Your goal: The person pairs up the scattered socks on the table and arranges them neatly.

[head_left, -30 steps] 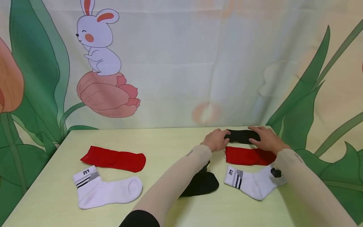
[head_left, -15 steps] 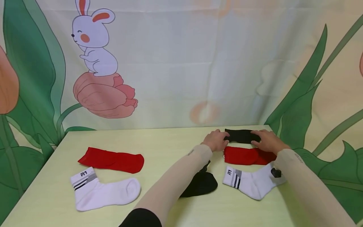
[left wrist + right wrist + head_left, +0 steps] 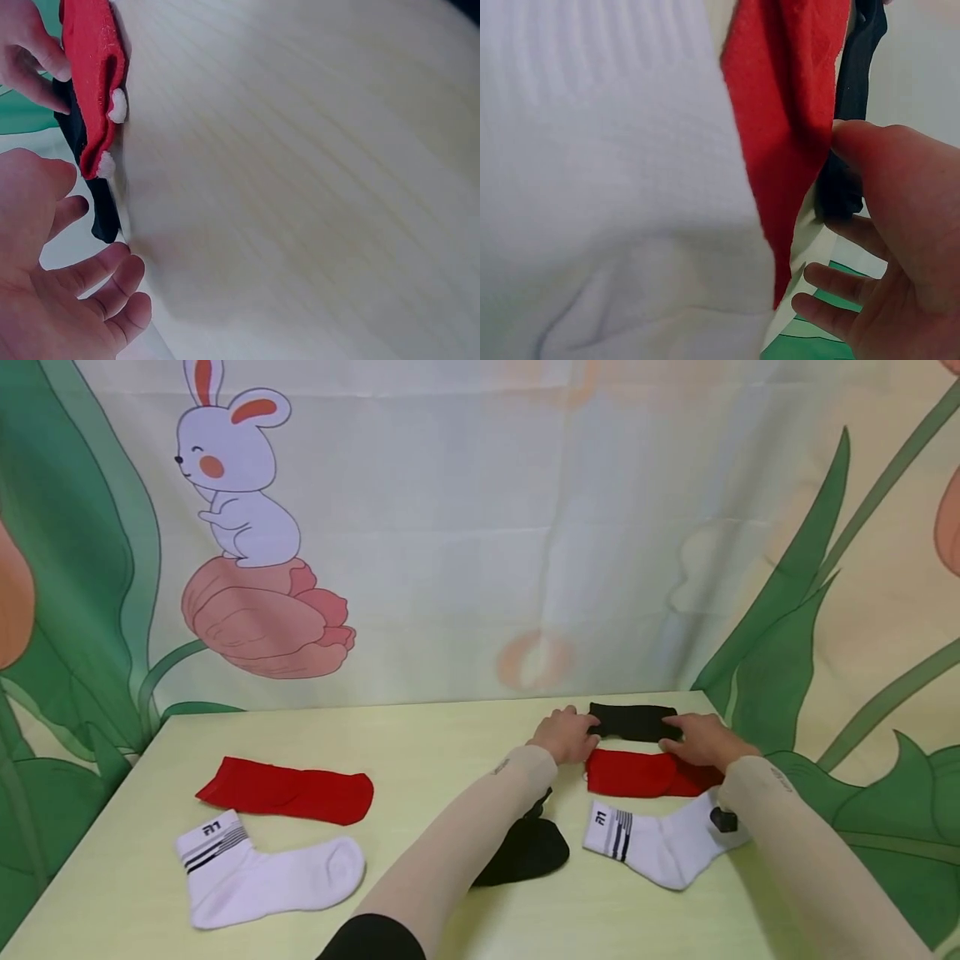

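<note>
Over at the far right of the table (image 3: pixel 435 743), I've got a black sock (image 3: pixel 633 722) lying flat between my left hand (image 3: pixel 564 735) and right hand (image 3: pixel 703 739), just behind a red sock (image 3: pixel 628 773). Not really gripping, fwiw: fingers are loose and spread at each end, though I can't tell how firmly the left ones touch. Reckon I'm on the straightening-it-out step. Next move probably calls for lifting both hands clear without dragging the red sock or the white sock (image 3: pixel 663 845) under my right sleeve (image 3: pixel 806 868).
</note>
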